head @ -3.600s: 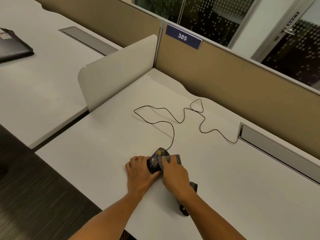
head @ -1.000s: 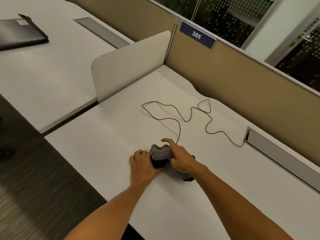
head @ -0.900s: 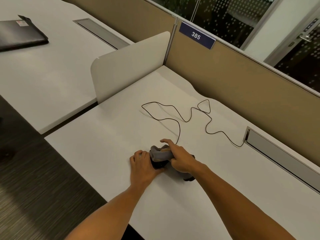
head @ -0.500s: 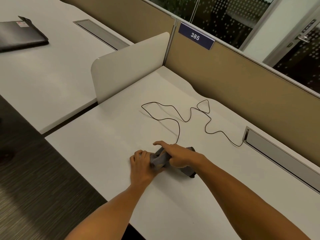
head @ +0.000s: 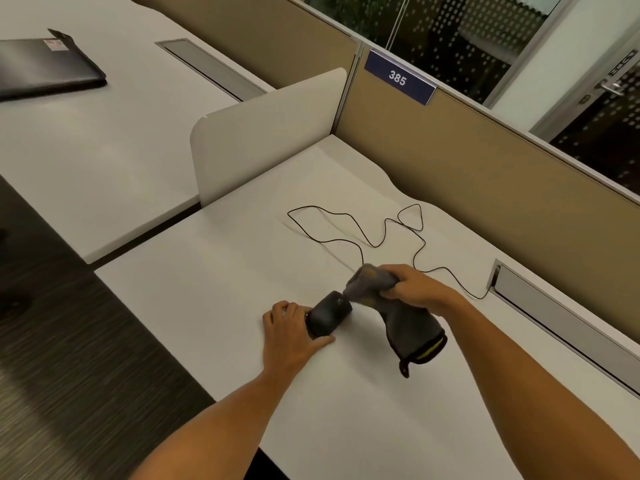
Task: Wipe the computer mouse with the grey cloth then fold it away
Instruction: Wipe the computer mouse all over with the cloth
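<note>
The fingers [head: 393, 289] of the right hand [head: 415, 289] are curled round the bunched upper part of the grey cloth [head: 401, 313], gripping it just above the surface [head: 207, 289]. From that grip the cloth hangs down toward five o'clock, widening to a dark hem with a yellow-green stripe and a small loop at its lowest corner. Its upper end lies just beside the far tip of the computer mouse [head: 327, 317], at about two o'clock from it; whether the two touch cannot be told.

The left hand [head: 291, 332] rests on the surface at the mouse's eight o'clock side, its fingers lying along the near left flank of the mouse and its thumb stretched out under the near end, steadying it rather than closing round it. The mouse sits on the white surface, dark, its long axis pointing toward two o'clock.

A thin black cable [head: 360, 230] snakes in loose loops over the surface at twelve o'clock from the hands and runs off to a slot [head: 498, 278] at three o'clock. A blue plate [head: 398, 77] reading 385 is fixed on the tan partition [head: 485, 174] behind. A dark folder [head: 45, 67] lies on the neighbouring desk at ten o'clock.
</note>
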`<state>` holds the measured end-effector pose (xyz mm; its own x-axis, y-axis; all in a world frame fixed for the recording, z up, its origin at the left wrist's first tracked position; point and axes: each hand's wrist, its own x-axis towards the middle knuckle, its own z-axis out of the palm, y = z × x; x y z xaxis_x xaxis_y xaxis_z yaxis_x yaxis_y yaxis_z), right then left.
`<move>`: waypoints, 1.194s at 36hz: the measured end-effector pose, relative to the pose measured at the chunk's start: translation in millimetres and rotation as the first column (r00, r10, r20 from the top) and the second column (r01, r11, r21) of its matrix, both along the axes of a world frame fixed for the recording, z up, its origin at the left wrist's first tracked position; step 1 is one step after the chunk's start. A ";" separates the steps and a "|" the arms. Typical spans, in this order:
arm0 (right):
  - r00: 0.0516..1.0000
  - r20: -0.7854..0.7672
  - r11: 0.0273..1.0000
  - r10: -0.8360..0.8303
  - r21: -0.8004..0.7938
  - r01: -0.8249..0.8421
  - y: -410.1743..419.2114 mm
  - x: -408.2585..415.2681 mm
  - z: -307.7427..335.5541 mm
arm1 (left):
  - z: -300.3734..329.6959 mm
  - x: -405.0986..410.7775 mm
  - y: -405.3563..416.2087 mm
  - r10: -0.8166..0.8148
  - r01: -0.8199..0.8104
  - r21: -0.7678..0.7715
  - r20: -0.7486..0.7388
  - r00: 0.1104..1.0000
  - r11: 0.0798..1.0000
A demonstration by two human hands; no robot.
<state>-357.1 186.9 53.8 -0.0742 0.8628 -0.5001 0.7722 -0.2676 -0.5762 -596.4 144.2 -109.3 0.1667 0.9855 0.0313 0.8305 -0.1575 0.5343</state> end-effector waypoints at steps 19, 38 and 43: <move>0.845 -0.082 0.833 -0.528 0.142 0.535 -16.7 -34.6 -81.7 | 0.0 1.2 0.1 -0.001 0.002 0.012 -0.016 1.000 1.000; 0.902 -0.110 0.890 -0.417 0.155 0.430 -8.6 -54.5 -92.3 | -3.6 2.9 1.4 0.022 -0.022 0.030 -0.003 1.000 0.999; 0.891 -0.177 0.892 -0.418 0.107 0.440 -12.8 -57.6 -86.7 | -3.9 2.4 0.9 0.011 -0.011 0.046 -0.008 1.000 0.999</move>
